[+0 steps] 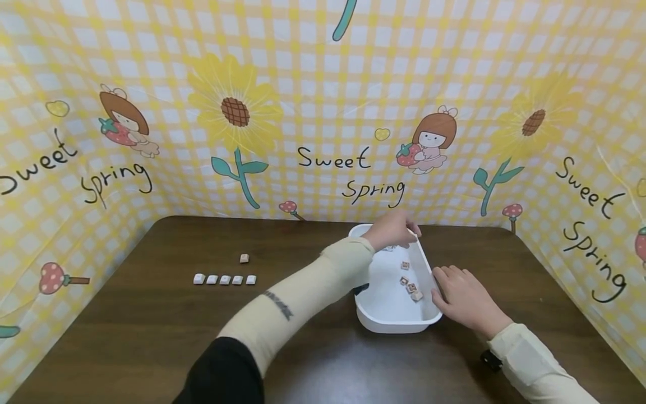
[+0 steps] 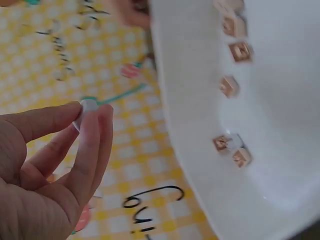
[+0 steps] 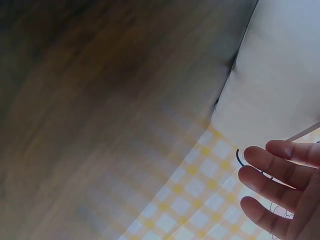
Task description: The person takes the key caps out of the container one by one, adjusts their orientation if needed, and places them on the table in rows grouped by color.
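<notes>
My left hand [image 1: 393, 229] is over the far end of a white plastic bin [image 1: 396, 326]. In the left wrist view its thumb and fingertips pinch a small white keycap [image 2: 89, 106]; the head view does not show this keycap. Several loose keycaps lie scattered on the bin floor, among them a brown-sided keycap [image 1: 405, 265] and, nearer the front, a paler keycap [image 1: 416, 295]. My right hand [image 1: 461, 297] rests against the bin's right side near the rim. The right wrist view shows its fingers [image 3: 270, 185] loosely extended beside the white wall.
Left of the bin, several white keycaps [image 1: 225, 279] stand in a straight row on the dark wooden table [image 1: 126, 331]. A single keycap [image 1: 244, 258] sits behind the row's right end. A yellow checked cloth [image 1: 323, 112] hangs around the table's back and sides.
</notes>
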